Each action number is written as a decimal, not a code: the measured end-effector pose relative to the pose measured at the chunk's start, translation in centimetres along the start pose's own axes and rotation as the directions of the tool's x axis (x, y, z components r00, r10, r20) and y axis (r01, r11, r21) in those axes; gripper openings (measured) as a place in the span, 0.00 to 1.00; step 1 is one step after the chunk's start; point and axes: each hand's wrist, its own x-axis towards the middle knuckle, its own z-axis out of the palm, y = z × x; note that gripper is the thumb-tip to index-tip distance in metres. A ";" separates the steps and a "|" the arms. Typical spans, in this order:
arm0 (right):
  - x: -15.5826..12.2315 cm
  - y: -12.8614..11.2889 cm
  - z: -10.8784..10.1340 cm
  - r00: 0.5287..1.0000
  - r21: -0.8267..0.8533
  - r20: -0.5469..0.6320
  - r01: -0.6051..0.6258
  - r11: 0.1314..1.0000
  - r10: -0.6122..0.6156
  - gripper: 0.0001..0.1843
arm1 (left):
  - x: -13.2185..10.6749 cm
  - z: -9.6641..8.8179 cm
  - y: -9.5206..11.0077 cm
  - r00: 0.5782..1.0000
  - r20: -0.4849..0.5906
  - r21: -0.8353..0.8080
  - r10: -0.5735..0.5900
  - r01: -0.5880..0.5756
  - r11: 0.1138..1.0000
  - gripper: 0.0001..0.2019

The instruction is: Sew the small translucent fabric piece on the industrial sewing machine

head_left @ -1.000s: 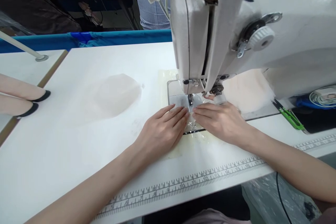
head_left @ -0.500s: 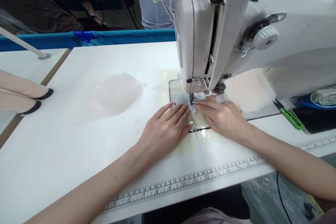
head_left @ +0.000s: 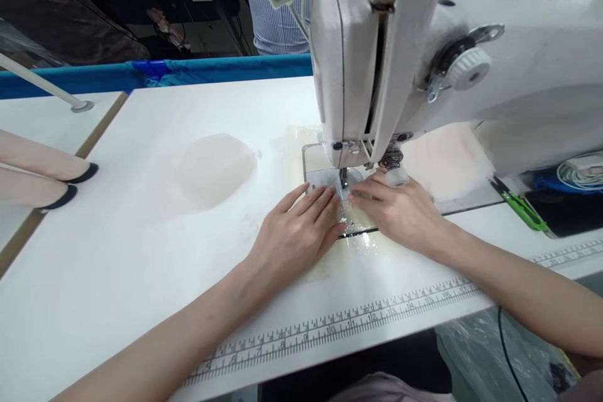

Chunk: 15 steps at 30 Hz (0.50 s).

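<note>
We note the left hand (head_left: 298, 231) palm down at the sewing machine (head_left: 351, 56), fingers extended and slightly fanned, thumb out to the side, with no pinch visible. The right hand (head_left: 400, 210) reaches in from the other side, fingers drawn close together near the presser foot (head_left: 344, 178); its thumb is hidden, so we cannot tell whether it pinches anything. A pale peach cloth (head_left: 447, 160) lies under the machine's arm, just beyond the right hand; whether it runs beneath the fingertips to the foot, we cannot make out. From its thin, hazy look we judge it very light, limp and easily creased or snagged, and likely to slide over the shiny clear film (head_left: 365, 241) on the bed. We would favour flat fingertips over a tight grip: light pressure near the edge, either side of the foot, clear of the needle, tension kept even.
</note>
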 end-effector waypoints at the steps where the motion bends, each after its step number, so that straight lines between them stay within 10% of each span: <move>1: 0.0 0.0 0.1 1.000 0.000 -0.003 -0.003 1.000 0.003 0.16 | 0.0 0.1 -0.1 1.000 0.002 -0.006 -0.005 0.005 1.000 0.15; 15: 0.2 0.5 0.6 0.999 -0.044 0.020 -0.028 0.999 0.029 0.13 | 0.5 1.1 -1.1 0.995 0.037 -0.045 -0.089 0.091 0.995 0.19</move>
